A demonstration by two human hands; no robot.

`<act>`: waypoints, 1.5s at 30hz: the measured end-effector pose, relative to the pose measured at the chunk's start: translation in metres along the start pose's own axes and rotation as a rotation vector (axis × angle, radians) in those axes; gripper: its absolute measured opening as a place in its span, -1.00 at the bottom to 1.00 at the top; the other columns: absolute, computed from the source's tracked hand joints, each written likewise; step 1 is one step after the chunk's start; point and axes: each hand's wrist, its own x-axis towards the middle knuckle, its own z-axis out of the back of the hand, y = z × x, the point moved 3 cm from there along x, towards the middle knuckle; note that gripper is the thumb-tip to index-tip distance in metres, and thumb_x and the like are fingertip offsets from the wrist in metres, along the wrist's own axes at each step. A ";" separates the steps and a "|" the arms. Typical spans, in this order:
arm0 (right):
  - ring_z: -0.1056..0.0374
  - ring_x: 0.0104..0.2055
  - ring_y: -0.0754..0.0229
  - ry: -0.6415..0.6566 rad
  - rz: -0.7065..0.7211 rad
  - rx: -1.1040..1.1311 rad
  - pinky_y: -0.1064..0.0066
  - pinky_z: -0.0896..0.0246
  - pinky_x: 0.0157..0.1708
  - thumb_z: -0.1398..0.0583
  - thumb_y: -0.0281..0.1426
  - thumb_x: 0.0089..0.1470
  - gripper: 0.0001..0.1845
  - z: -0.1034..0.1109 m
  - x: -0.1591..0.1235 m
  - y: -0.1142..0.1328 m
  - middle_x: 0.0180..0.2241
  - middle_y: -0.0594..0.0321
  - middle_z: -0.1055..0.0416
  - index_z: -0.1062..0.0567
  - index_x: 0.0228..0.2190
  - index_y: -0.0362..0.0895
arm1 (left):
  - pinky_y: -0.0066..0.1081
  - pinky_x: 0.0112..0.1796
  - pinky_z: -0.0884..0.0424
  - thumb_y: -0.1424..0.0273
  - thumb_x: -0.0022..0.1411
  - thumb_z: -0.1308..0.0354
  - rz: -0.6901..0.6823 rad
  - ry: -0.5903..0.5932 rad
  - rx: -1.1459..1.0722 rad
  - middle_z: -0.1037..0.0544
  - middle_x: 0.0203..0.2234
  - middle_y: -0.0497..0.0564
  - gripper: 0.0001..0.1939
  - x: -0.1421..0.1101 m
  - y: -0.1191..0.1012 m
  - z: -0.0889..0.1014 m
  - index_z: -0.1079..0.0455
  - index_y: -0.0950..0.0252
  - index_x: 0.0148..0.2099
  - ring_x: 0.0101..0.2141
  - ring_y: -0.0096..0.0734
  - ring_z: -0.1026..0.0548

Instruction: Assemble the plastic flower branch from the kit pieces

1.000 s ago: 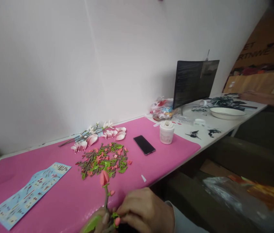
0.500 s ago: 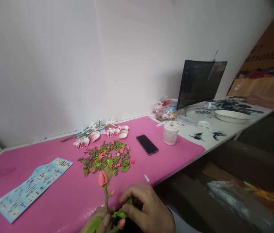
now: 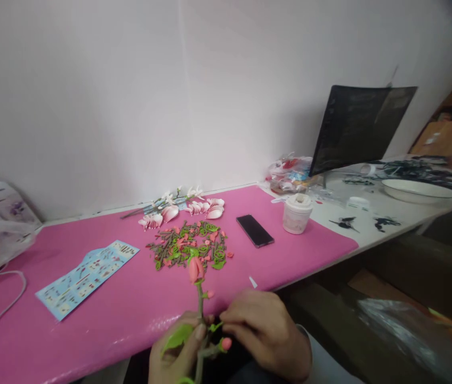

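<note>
My left hand (image 3: pixel 178 346) is wrapped round an artificial flower branch (image 3: pixel 201 301) near the table's front edge. The branch has a brown stem, a coral tulip-shaped bloom (image 3: pixel 196 270) at its top, small coral buds on the side and a large green leaf (image 3: pixel 177 339) by my thumb. To its right, my right hand (image 3: pixel 268 332) is closed, thumb and fingers pinched at a small green leaf piece (image 3: pixel 215 326) beside the stem. Beyond the hands lies a pile of loose brown, green and coral plastic parts (image 3: pixel 190 242) on the pink mat (image 3: pixel 122 298).
Left of the pile lie blue printed sheets (image 3: pixel 86 280). Behind it are white flower stems (image 3: pixel 170 198) and pink petals (image 3: pixel 216 208). A phone (image 3: pixel 255 230) and a lidded cup (image 3: pixel 297 213) stand rightward, before a monitor (image 3: pixel 364 128). A cable (image 3: pixel 22 282) curves at far left.
The view has swung, so the table's things sit further right and the hands show more fully. My left hand keeps the branch, and the right fingers stay by the small leaf at the stem.
</note>
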 end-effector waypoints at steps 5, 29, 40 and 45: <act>-0.41 -0.54 0.35 0.037 -0.457 0.226 0.58 -0.29 -0.49 -0.18 -0.43 0.15 -0.87 -0.006 -0.004 -0.013 -0.50 0.32 -0.52 -0.56 -0.30 -0.11 | -0.45 -0.50 -0.43 0.35 0.04 -0.29 -0.042 0.107 0.012 -0.52 -0.53 0.01 -0.89 0.005 -0.015 -0.003 -0.54 0.29 -0.45 -0.53 -0.36 -0.48; -0.41 -0.49 0.30 0.134 -0.352 0.227 0.52 -0.30 -0.45 -0.23 -0.48 0.07 -0.91 -0.012 -0.007 -0.006 -0.53 0.33 -0.46 -0.49 -0.46 -0.09 | -0.47 -0.56 -0.44 0.35 -0.01 -0.32 0.016 -0.029 -0.096 -0.59 -0.48 0.04 -0.89 -0.005 -0.010 0.011 -0.54 0.29 -0.48 -0.62 -0.40 -0.50; -0.45 -0.37 0.25 0.125 -0.590 0.488 0.48 -0.38 -0.36 -0.23 -0.34 0.09 -0.89 -0.012 -0.010 -0.016 -0.39 0.25 -0.48 -0.45 -0.31 -0.11 | -0.50 -0.57 -0.42 0.35 -0.01 -0.33 0.005 -0.010 -0.064 -0.60 -0.48 0.03 -0.89 -0.005 -0.009 0.016 -0.55 0.28 -0.49 -0.63 -0.44 -0.48; -0.38 -0.07 0.16 0.098 -0.002 0.014 0.37 -0.31 -0.07 -0.24 -0.56 0.03 -0.75 0.005 -0.004 -0.005 -0.11 0.13 -0.45 -0.49 -0.20 -0.08 | -0.55 -0.57 -0.39 0.29 -0.07 -0.37 0.049 -0.123 -0.152 -0.57 -0.56 -0.01 -0.81 -0.001 -0.006 0.018 -0.53 0.32 -0.55 -0.62 -0.48 -0.45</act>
